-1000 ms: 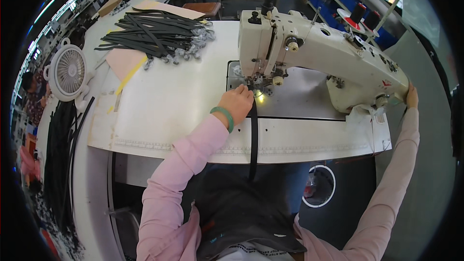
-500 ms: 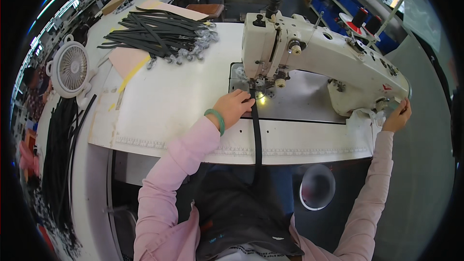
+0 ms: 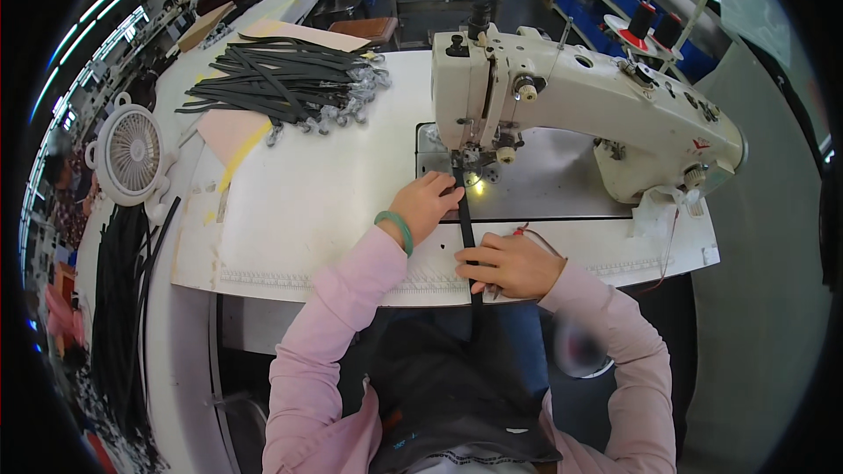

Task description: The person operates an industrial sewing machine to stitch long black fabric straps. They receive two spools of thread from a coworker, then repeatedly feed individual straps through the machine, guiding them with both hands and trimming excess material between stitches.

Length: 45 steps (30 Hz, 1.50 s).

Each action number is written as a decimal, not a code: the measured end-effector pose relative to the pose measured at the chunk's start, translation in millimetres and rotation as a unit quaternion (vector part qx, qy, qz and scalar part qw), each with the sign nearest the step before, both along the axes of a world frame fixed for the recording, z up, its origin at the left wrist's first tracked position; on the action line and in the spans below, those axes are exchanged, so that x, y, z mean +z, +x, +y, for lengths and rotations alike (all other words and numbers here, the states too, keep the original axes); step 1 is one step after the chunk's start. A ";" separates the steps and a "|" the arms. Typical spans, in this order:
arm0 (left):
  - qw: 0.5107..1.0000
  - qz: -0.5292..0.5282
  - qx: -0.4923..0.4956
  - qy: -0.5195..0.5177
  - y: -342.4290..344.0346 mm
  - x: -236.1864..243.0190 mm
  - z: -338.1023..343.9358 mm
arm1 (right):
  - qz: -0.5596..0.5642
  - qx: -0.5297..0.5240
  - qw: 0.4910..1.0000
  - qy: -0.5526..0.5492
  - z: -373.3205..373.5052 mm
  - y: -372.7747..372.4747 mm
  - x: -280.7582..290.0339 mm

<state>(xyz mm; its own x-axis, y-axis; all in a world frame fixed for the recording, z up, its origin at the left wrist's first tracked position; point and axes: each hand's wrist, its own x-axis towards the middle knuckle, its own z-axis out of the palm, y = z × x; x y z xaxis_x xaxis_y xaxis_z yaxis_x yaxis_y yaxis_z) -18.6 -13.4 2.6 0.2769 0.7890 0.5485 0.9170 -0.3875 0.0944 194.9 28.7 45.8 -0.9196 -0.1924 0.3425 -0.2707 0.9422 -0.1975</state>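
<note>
A narrow black strap (image 3: 466, 230) runs from under the needle area of the white sewing machine (image 3: 566, 88) toward me and over the table's front edge. My left hand (image 3: 425, 205), a green bangle on its wrist, grips the strap close in front of the presser foot. Nearer the front edge, my right hand (image 3: 514, 265) holds the same strap between thumb and fingers. A thin red item (image 3: 524, 229) shows by the back of that hand; what it is I cannot make out. A small light shines beside the needle.
A pile of black straps (image 3: 281, 79) with clear-wrapped ends lies at the back left. Left of the table are a white fan (image 3: 132, 144) and hanging black straps (image 3: 121, 298). A white cloth (image 3: 657, 211) sits by the machine's right end. Thread cones (image 3: 643, 19) stand behind.
My right hand has left the handwheel end of the machine and come left to the strap, taking hold of it. The left hand keeps its place on the strap. The view has shifted slightly.
</note>
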 end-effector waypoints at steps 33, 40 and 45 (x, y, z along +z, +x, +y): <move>0.763 -0.641 0.067 0.051 -96.0 2.7 160.6 | 0.060 -0.178 0.936 -0.298 13.7 3.6 -19.4; 0.593 -0.795 0.049 -0.115 -50.9 40.3 7.9 | 0.079 -0.377 0.916 -0.109 6.3 0.4 -9.9; 0.607 -0.780 -0.008 -0.153 -26.8 21.8 -44.6 | 0.127 -0.360 0.922 0.064 7.0 -49.1 2.9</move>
